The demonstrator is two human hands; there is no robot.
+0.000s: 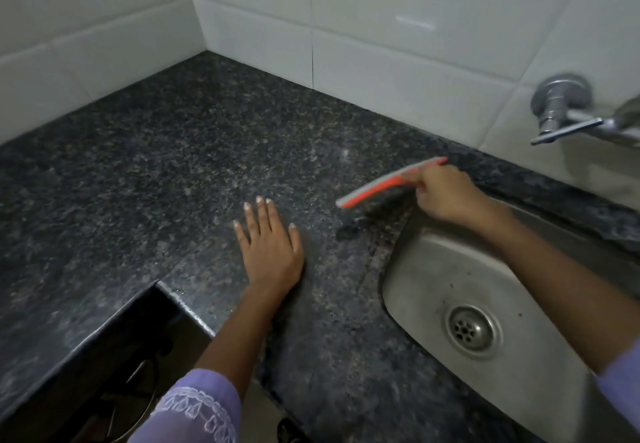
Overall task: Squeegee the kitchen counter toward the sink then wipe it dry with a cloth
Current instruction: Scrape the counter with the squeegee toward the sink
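while the right hand (446, 193) grips its handle, the squeegee (388, 183) sits raised just off the counter (156, 151), blade slanting left of the curled fingers, close to the sink (426, 269) rim. left hand (270, 245) lies flat on the counter, fingers straight and spread, holding nothing. tap (568, 110) on tiled wall (398, 27) beyond the right fingers.

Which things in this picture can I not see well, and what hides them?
- Squeegee handle, head view: hidden inside the right hand.
- Tap spout: cut off by the right edge.
- Sink far side: covered by the right forearm.
- Water on the counter: motion blur, cannot tell.
- Cloth: not visible.
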